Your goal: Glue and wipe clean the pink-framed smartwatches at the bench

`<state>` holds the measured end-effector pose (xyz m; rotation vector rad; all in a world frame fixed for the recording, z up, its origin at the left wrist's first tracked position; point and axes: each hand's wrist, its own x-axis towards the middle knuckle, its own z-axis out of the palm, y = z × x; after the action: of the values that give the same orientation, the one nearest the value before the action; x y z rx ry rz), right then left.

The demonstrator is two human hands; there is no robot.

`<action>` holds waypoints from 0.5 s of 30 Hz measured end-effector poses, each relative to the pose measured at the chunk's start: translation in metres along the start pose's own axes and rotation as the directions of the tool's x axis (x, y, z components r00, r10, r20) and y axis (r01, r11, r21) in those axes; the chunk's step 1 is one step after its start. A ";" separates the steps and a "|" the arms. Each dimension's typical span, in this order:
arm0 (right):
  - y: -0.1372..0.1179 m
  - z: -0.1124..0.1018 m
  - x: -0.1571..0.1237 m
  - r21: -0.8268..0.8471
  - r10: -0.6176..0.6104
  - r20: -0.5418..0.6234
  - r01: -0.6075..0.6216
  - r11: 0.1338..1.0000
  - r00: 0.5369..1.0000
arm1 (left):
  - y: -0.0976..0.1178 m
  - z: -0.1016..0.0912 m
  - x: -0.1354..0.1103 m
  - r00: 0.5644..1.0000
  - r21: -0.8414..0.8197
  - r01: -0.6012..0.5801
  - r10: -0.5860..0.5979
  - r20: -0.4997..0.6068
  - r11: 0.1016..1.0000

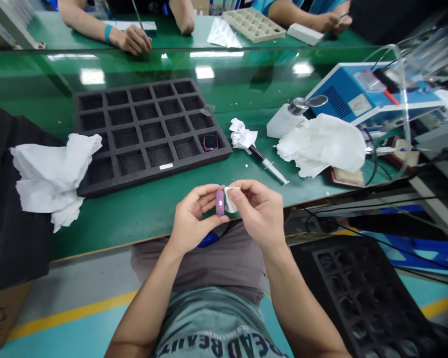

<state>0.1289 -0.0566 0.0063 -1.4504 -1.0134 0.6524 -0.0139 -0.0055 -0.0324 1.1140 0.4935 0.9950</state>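
Note:
My left hand (196, 214) pinches a purple smartwatch case (219, 203) by its edges, its side with a small white spot turned toward me. Right beside it, my right hand (259, 209) has a folded white wipe (231, 200) between thumb and fingers, close against the case. Whether the wipe touches the case I cannot tell. Beyond my hands lies a black foam tray (160, 165) with square pockets. One pocket at its near right corner holds another purple-rimmed smartwatch (210, 142) with a dark screen.
Crumpled white wipes (56, 174) lie at left. A syringe (267, 164), a white pump bottle (283, 121), more wipes (324, 144) and a blue machine (377, 94) stand at right. Below right is a filled black tray (369, 298). Two people's arms rest across the bench.

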 end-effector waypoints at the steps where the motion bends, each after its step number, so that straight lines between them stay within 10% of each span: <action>1: -0.001 -0.001 -0.005 0.041 0.045 0.002 -0.045 0.998 0.999 | 0.000 0.001 0.000 1.000 0.012 -0.016 0.016 -0.010 1.000; 15: -0.015 -0.008 -0.032 -0.089 0.163 0.015 -0.161 0.983 0.986 | -0.004 0.005 -0.002 0.991 0.275 -0.111 0.125 -0.037 0.955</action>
<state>0.1180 -0.0892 0.0166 -1.6184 -0.9578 0.7507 -0.0099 -0.0102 -0.0342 1.3789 0.6277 1.0859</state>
